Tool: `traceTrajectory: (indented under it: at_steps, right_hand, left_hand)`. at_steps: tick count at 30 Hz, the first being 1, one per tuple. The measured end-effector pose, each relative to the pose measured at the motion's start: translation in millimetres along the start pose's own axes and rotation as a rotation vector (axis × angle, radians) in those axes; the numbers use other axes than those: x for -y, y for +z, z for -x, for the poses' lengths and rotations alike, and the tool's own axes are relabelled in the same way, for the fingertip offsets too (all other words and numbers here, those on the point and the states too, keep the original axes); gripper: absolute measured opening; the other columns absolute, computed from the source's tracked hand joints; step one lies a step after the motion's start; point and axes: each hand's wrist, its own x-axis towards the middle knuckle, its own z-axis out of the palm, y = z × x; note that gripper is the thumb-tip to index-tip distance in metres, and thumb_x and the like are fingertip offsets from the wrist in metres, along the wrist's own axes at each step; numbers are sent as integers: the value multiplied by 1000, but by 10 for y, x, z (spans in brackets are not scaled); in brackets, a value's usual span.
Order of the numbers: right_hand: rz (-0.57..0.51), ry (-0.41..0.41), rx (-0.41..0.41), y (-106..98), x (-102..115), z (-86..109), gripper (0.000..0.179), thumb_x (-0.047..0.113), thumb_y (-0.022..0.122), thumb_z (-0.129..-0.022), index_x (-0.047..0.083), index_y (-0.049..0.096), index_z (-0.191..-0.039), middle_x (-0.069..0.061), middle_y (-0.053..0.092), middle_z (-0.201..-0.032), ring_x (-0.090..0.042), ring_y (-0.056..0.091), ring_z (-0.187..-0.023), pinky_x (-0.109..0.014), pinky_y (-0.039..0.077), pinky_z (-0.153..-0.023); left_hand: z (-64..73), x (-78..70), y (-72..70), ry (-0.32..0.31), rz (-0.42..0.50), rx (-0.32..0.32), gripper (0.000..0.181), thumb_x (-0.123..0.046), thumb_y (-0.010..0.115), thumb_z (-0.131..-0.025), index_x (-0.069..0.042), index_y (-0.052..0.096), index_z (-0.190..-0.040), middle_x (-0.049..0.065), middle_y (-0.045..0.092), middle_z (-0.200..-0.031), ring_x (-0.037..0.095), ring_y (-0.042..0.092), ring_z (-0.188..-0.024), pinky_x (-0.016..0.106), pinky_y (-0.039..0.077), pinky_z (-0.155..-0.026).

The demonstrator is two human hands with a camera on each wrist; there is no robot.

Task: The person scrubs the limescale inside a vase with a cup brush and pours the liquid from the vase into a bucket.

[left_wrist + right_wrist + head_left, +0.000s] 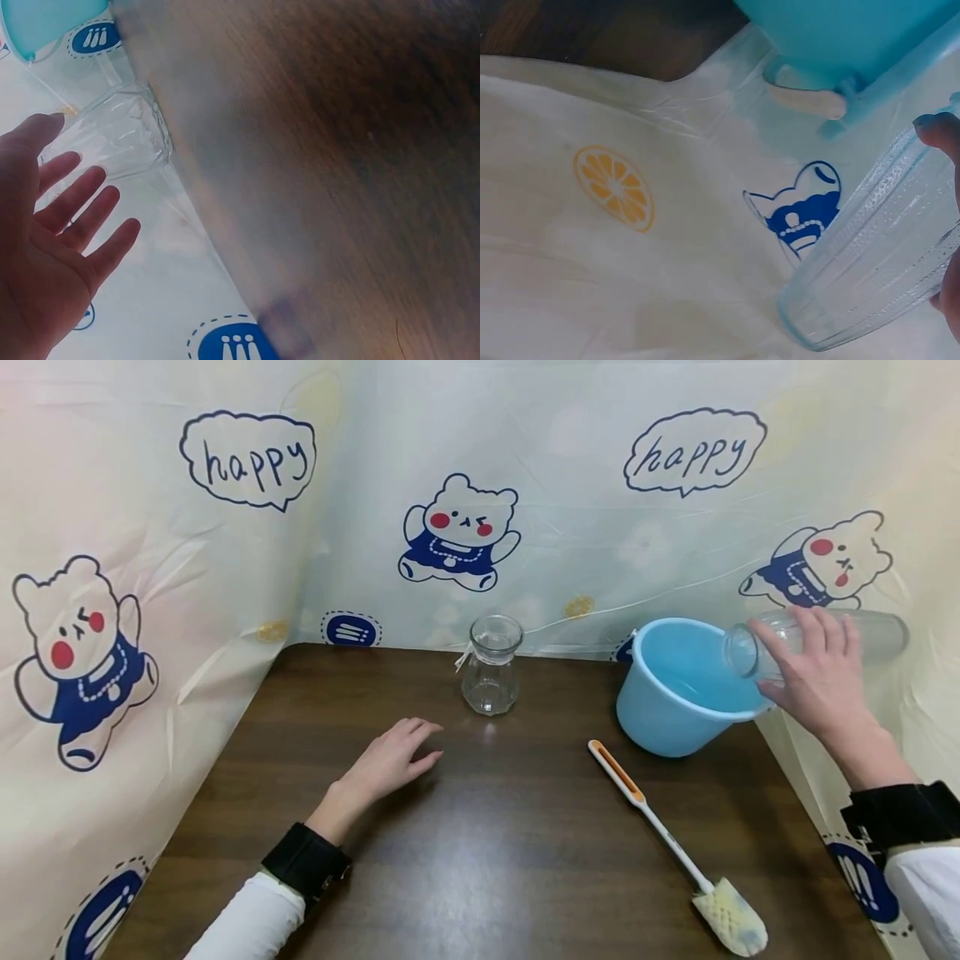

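Note:
My right hand (pixel 821 681) grips a tall clear glass vase (pixel 881 635) around its neck end. The vase lies nearly level, its mouth over the right rim of a light blue bucket (pixel 660 714) and its base pointing right. In the right wrist view, the ribbed vase (pixel 862 277) has droplets on its glass. My left hand (pixel 386 756) is low over the table with relaxed fingers and holds nothing. Just beyond its fingertips a faceted glass jar (pixel 491 685) stands upright, a string bow at its neck.
A long-handled sponge brush (pixel 667 839) with a white and orange handle lies diagonally in front of the bucket. Printed cloth (pixel 570 527) hangs behind and along both sides of the dark wooden table (pixel 465 860). The bucket stands near the table's back right corner.

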Motion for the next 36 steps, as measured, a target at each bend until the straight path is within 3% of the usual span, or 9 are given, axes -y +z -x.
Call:
traceTrajectory:
  at_steps: [4, 7, 11, 16, 21, 24, 29, 36]
  right_hand:
    - [-65, 87, -80, -101, 95, 2, 99, 14, 88, -51, 15, 45, -140, -36, 33, -139, -52, 28, -126, -70, 25, -97]
    - [-124, 164, -93, -209, 187, -13, 101, 17, 89, -54, 16, 43, -144, -34, 33, -142, -49, 30, -126, -69, 29, -91]
    - [-188, 272, -80, -367, 355, -18, 106, 18, 91, -53, 17, 41, -146, -31, 35, -144, -47, 30, -129, -71, 29, -95]
    - [-247, 357, -121, -601, 660, 30, 106, 15, 91, -54, 14, 41, -147, -31, 39, -141, -45, 32, -128, -69, 27, -100]
    - [-314, 478, -117, -854, 976, 75, 108, 18, 90, -54, 15, 37, -148, -31, 39, -138, -44, 32, -126, -71, 30, -91]
    - [-368, 496, -109, -962, 1129, 82, 110, 18, 91, -52, 16, 38, -148, -32, 42, -134, -45, 35, -121, -71, 32, -84]
    - [-471, 456, -95, -1040, 1315, 89, 111, 16, 92, -51, 14, 39, -148, -32, 46, -129, -44, 38, -115, -68, 33, -82]
    - [-685, 478, 5, -982, 1523, 36, 107, 15, 91, -59, 12, 35, -150, -27, 45, -134, -42, 39, -117, -70, 33, -85]
  left_hand:
    - [20, -2, 20, -11, -1, 4, 39, -31, 65, -92, -8, 64, -123, 8, 64, -117, 23, 55, -111, 45, 51, -91]
    - [26, 5, 43, -14, -11, 2, 39, -31, 65, -91, -7, 65, -123, 9, 64, -116, 23, 56, -110, 45, 51, -90]
    - [11, -5, 48, -25, -30, 8, 40, -32, 64, -92, -7, 65, -123, 8, 64, -116, 24, 56, -109, 46, 52, -88]
    - [-32, -33, 21, -36, -39, 14, 41, -33, 64, -92, -7, 64, -124, 9, 64, -118, 24, 56, -110, 46, 51, -88]
    - [-71, -50, -3, -40, -32, 14, 42, -34, 63, -92, -8, 63, -126, 9, 63, -120, 25, 55, -112, 47, 51, -90]
    - [-87, -55, -15, -50, -29, 10, 42, -33, 64, -92, -9, 62, -126, 9, 63, -121, 25, 55, -113, 47, 51, -91]
    - [-103, -65, -7, -65, -29, 17, 43, -34, 63, -93, -8, 62, -127, 9, 63, -121, 24, 55, -112, 47, 51, -91]
    - [-79, -70, -30, -69, -36, 10, 41, -33, 63, -93, -10, 62, -127, 8, 63, -121, 24, 55, -112, 47, 51, -90]
